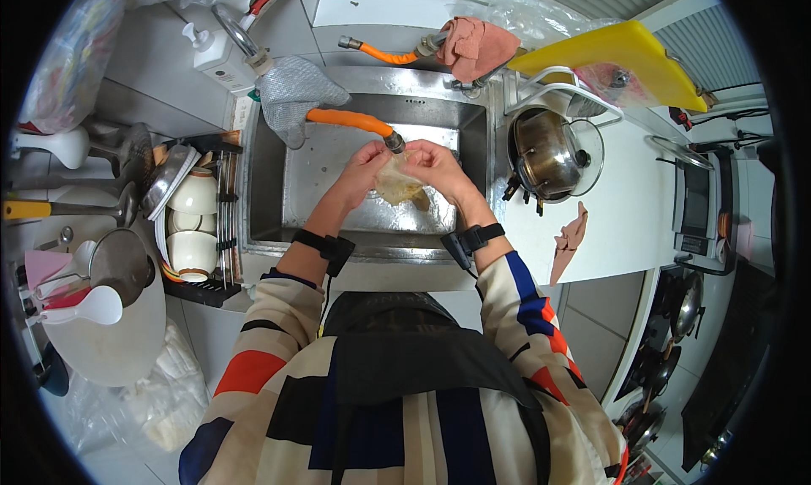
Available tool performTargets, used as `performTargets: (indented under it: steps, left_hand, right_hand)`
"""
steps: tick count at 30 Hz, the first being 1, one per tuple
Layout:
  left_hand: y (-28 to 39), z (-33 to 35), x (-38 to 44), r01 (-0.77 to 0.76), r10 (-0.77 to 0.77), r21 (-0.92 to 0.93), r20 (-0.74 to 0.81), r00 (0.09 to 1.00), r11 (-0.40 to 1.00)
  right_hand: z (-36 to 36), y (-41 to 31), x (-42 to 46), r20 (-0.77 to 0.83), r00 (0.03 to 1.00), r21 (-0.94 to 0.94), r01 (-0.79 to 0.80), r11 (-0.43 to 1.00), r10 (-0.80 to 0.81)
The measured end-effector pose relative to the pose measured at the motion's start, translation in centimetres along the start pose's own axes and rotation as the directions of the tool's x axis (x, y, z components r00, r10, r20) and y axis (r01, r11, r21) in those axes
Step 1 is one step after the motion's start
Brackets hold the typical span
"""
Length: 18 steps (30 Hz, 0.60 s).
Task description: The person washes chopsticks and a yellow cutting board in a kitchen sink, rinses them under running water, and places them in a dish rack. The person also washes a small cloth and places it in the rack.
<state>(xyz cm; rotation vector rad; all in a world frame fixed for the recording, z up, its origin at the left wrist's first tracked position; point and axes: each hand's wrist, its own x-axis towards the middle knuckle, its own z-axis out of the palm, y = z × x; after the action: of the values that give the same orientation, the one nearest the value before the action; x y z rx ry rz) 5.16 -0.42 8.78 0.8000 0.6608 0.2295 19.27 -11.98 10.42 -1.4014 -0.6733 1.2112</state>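
Over a stainless steel sink (pixel 317 200), my left hand (pixel 362 171) and my right hand (pixel 440 168) pinch the upper edge of a thin, translucent, yellowish bag or pouch (pixel 400 184) from either side. Its lower part hangs above the sink floor, and a brownish wet patch shows beneath it. Just above the bag's top edge is the metal nozzle of an orange-sleeved faucet hose (pixel 355 119). Whether water is running is hard to tell. A grey mesh cloth (pixel 291 95) drapes over the base of that hose.
A dish rack with bowls (pixel 193 190) stands left of the sink. On the right counter are a steel pot with a glass lid (pixel 548 152) and a pink cloth (pixel 570 241). A second orange hose (pixel 389 55), a pink rag (pixel 475 48) and a yellow cutting board (pixel 608 57) are behind.
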Motion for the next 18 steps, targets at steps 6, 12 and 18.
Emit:
performTargets:
  steps: [6,12,18]
  left_hand:
    - [1.8,-1.9,0.1,-0.121,0.093,0.386,0.089,0.992,0.915]
    - [3.4,0.4,-0.6,-0.161,0.074,0.448,0.206,0.976,0.879]
    - [4.6,-0.4,-1.3,-0.106,-0.023,0.568,0.215,0.976,0.816]
  right_hand:
    - [-1.6,-0.4,0.5,0.076,0.997,0.007,0.014,1.000,-0.015]
    - [0.6,-1.5,1.0,0.186,0.983,0.031,-0.004,1.000,-0.002]
    - [-0.2,-2.9,0.3,0.054,0.998,0.087,0.018,0.996,-0.022]
